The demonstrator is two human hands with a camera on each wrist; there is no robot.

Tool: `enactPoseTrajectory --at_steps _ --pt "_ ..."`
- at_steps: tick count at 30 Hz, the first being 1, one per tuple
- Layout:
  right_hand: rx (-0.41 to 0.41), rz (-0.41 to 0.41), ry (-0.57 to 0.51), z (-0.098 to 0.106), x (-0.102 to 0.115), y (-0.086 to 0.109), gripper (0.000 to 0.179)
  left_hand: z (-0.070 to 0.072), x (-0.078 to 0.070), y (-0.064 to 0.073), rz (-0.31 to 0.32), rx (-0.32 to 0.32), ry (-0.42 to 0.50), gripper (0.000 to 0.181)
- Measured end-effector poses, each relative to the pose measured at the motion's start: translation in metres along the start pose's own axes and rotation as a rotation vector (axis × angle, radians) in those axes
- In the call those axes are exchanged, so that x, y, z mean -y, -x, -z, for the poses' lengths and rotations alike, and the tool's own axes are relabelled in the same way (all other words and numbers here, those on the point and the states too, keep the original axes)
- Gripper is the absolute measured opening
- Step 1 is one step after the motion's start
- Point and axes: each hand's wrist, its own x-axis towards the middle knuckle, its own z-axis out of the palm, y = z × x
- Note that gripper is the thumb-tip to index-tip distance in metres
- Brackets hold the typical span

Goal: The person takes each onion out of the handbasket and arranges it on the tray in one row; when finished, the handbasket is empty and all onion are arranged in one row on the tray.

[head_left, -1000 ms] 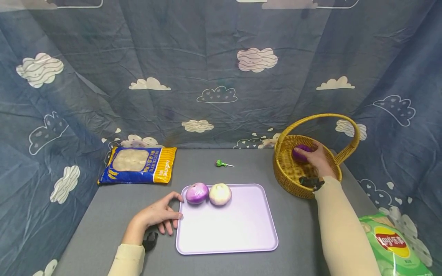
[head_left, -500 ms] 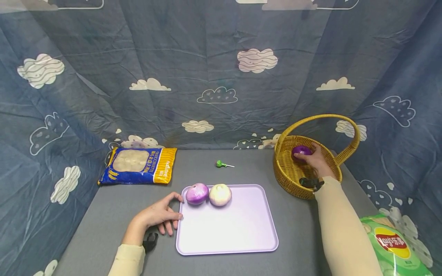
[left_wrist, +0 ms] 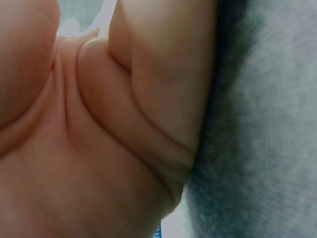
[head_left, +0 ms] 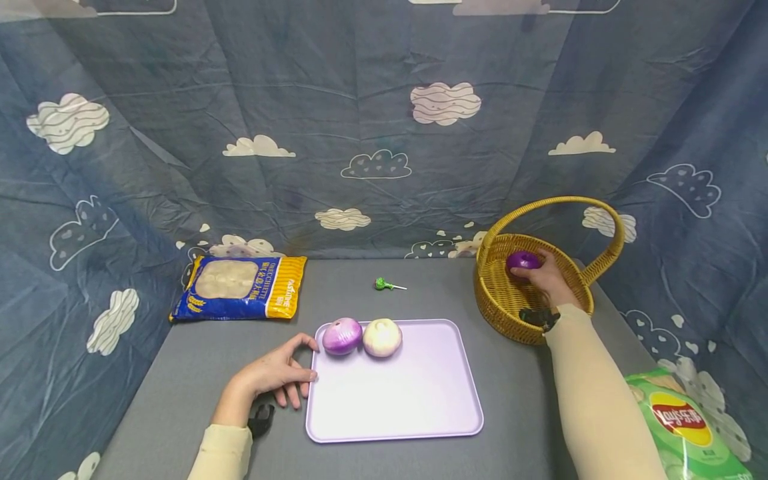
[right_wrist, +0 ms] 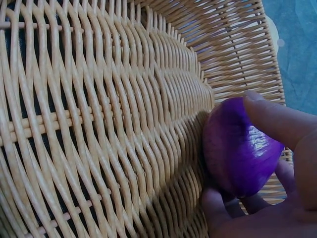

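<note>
In the basket (head_left: 507,328), a golden wicker one with a tall handle, my right hand (head_left: 551,277) holds a purple onion (right_wrist: 242,148). The right wrist view shows the thumb over the onion and the fingers below it, close to the woven bottom. At the tray (head_left: 396,393), pale lilac and flat, my left hand (head_left: 273,373) grips the left rim with bent fingers and thumb. A second purple onion (head_left: 342,336) and a round whitish onion-like vegetable (head_left: 382,338) lie side by side in the tray's far left corner. Mostly palm fills the left wrist view.
A blue and yellow pasta bag (head_left: 240,287) lies at the back left. Behind the tray is a green lollipop (head_left: 384,285). A green chip bag (head_left: 684,427) sits at the front right, beside my right sleeve. Cloud-patterned cloth (head_left: 384,200) surrounds the grey table (head_left: 162,393).
My right hand stays in the basket; its onion shows a little more and has turned or shifted slightly. My left hand, the tray and the vegetables on it have not visibly moved.
</note>
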Motion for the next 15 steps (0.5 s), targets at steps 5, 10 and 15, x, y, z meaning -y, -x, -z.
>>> enactPoseTrajectory --at_steps 5,10,15 --pt "0.002 -0.013 0.008 -0.0003 -0.0014 -0.0020 0.100 0.0002 0.0003 -0.0006 0.003 -0.005 -0.003 0.057" --pt "0.013 -0.021 0.001 -0.0004 -0.0020 -0.0025 0.096 0.0001 0.0008 -0.0012 0.000 -0.006 -0.005 0.057" --pt "0.026 -0.018 0.031 0.0007 -0.0007 0.0004 0.092 -0.0004 0.0015 -0.0014 -0.003 -0.009 -0.010 0.057"
